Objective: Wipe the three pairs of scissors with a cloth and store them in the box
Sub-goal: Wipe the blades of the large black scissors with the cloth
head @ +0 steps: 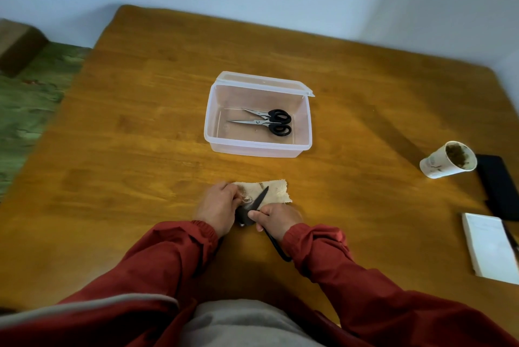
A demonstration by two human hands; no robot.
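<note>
A clear plastic box (213, 133) with its lid folded back stands mid-table. Two pairs of black-handled scissors (266, 122) lie side by side inside it, blades pointing left. Nearer to me, a beige cloth (276, 190) lies on the table. My left hand (217, 209) grips the cloth's left end. My right hand (276, 220) holds the third pair of scissors (259, 199), dark-bladed, with the blade tip resting on the cloth. A black handle loop sticks out below my right wrist.
A paper cup (446, 161) with brown residue stands at the right, beside a black flat object (498, 186). A white notebook (490, 247) lies at the table's right edge. Green patterned floor and a brown block lie off the left side.
</note>
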